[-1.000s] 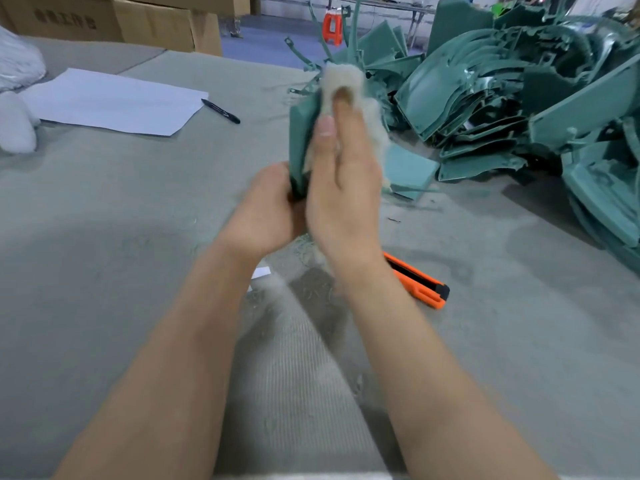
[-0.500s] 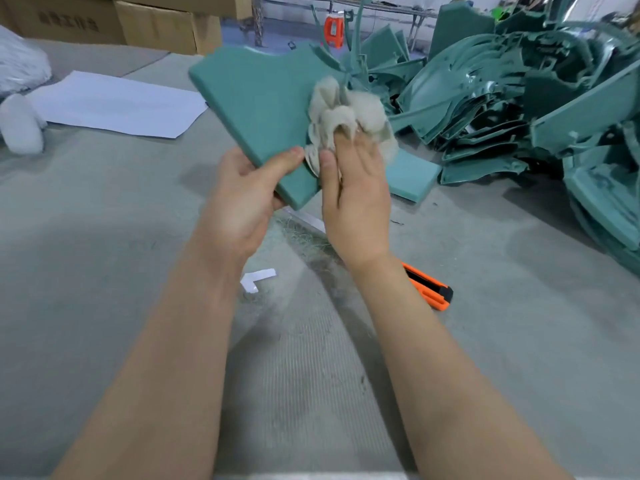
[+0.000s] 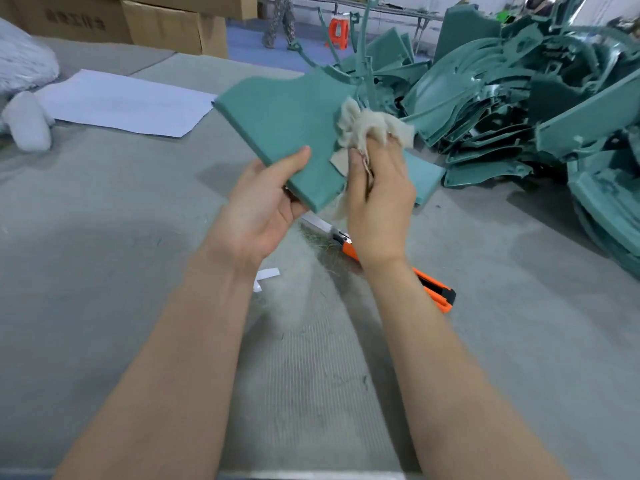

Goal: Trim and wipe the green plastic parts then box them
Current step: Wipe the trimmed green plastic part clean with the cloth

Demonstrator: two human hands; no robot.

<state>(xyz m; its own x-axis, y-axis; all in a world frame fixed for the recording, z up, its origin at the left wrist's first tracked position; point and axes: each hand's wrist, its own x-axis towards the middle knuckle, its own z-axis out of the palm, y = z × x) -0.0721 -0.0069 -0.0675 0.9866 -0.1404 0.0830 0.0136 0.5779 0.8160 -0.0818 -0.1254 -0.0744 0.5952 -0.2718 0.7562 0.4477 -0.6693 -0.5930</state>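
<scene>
Right, we're mid-wipe. Our left hand (image 3: 263,202) grips the green panel (image 3: 284,123) by its near corner, thumb on the top face and fingers underneath. The panel is tilted and held off the table. Our right hand (image 3: 381,202) is clenched on a wad of beige rag (image 3: 370,128) pressed against the panel's right edge.

Risks:
- The one-corner grip looks weak, so a hard wipe stroke could lever the panel out of our hand.
- The utility knife (image 3: 433,285) lies on the table right under our hands, and the blade looks extended (partly hidden by the right wrist). A dropped panel or a careless reach down could meet it.
- The rag is fraying, so loose fibres could stay on the part and go into the box.

Surface: the grey felt-like table (image 3: 104,271) is fuzzy and scuffed in front of us. On it are a white scrap (image 3: 266,275), a paper sheet (image 3: 121,105) far left and a heap of green parts (image 3: 519,98) at right.

Room: cardboard boxes (image 3: 166,26) stand past the far edge. Beyond is blue floor with an orange stool (image 3: 337,31).
</scene>
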